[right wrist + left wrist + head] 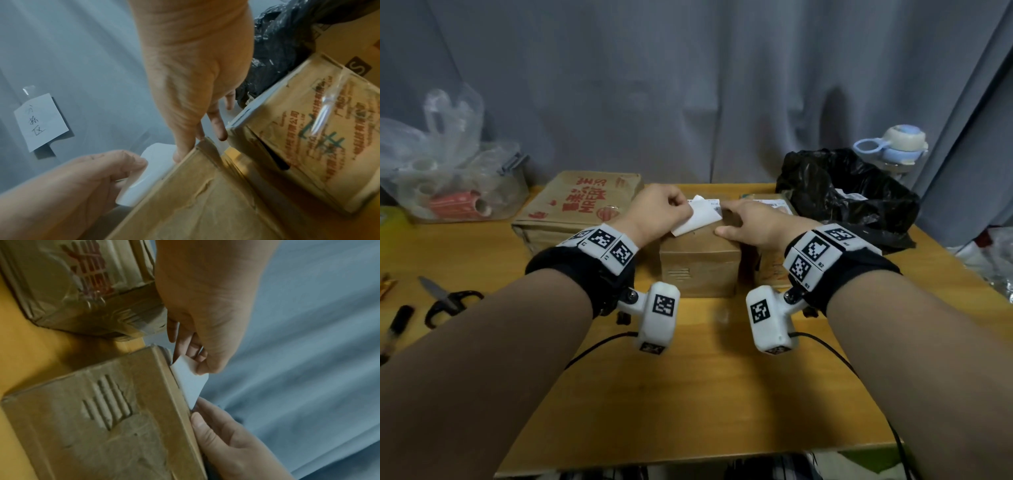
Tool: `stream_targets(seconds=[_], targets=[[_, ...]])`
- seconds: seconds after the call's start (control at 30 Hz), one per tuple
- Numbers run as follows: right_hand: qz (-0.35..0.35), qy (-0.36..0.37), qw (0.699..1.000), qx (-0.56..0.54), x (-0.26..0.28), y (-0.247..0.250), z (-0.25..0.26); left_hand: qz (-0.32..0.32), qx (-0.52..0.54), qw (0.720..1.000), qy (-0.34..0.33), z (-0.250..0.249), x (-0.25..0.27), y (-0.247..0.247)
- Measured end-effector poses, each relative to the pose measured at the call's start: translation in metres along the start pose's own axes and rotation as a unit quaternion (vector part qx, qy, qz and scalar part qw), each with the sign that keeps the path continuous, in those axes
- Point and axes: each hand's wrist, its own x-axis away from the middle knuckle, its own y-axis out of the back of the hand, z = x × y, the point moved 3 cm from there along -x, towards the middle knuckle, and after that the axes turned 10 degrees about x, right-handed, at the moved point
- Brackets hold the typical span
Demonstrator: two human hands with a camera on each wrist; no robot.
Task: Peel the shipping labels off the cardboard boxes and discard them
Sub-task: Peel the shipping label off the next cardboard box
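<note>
left hand (657, 209) fingers pinch lifted label (698, 219) | right hand (753, 222) fingers flat on box (698, 263)

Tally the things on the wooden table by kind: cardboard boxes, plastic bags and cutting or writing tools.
Brown cardboard boxes: 3 (red-printed box, middle box, right box)
Plastic bags: 2 (clear bag, black bag)
Tools: 2 (black-handled scissors, black pen)
Total: 7
</note>
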Motion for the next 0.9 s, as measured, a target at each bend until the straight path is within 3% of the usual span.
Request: stream_targets(seconds=[0.23,0.5,0.9], targets=[[0.012,0.006,0.999,0.041,0.005,0.015,0.006,0.002,-0.038,0.999,-0.001,-0.009,0.001,0.008],[0.044,-0.030,0.997,0.063,-0.009,0.025,0.014,0.017,-0.028,0.999,0.042,-0.016,0.000,0.021],[0.050,-0.035,0.998,0.012,-0.005,0.023,0.012,-0.020,-0.023,1.000,-0.008,-0.013,-0.002,0.040]])
